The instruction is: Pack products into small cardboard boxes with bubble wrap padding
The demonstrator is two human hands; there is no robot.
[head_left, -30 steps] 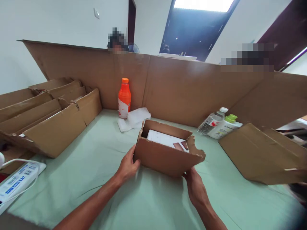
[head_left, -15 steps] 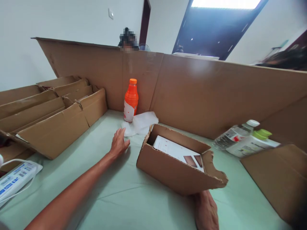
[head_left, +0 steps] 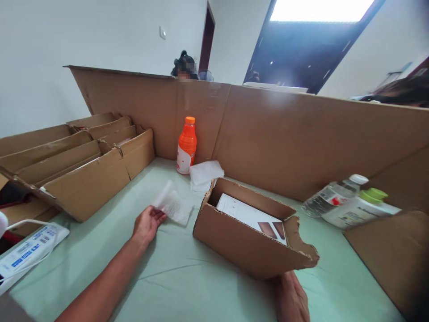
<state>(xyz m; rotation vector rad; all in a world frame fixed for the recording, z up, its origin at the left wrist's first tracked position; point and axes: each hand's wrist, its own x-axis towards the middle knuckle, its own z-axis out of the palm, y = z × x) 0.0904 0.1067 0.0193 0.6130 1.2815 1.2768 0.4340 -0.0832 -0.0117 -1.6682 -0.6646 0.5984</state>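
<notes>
A: Main thing, where?
B: Thin white sheet (head_left: 172,203), left of the tabletop's (head_left: 187,290) middle, one side tipped up, the rest on the cloth.
A: Left hand (head_left: 147,223)?
B: Fingers curled nearly closed on the sheet's left side. Thumb mostly hidden.
A: Right hand (head_left: 292,295)?
B: Against the underside of the small open box (head_left: 248,250), at its near-right end. Fingers hidden, so can't tell how far open or how firm the hold.
A: Box contents?
B: White carton (head_left: 251,214), two brown patches on its top. Box sits just right of the sheet, apart from it.
A: Further out?
B: More white sheets (head_left: 207,172) toward the far edge, beside an upright orange bottle (head_left: 187,145). Cardboard partition (head_left: 275,143) along that edge.
A: Sides?
B: Divided cardboard boxes (head_left: 90,183) on the left edge; white blue-lettered strip (head_left: 30,252) by the near-left corner. Toward the far-right corner, clear bottle (head_left: 331,197) and green-capped white bottle (head_left: 360,210), side by side, tilted. Brown box (head_left: 392,255), right edge.
</notes>
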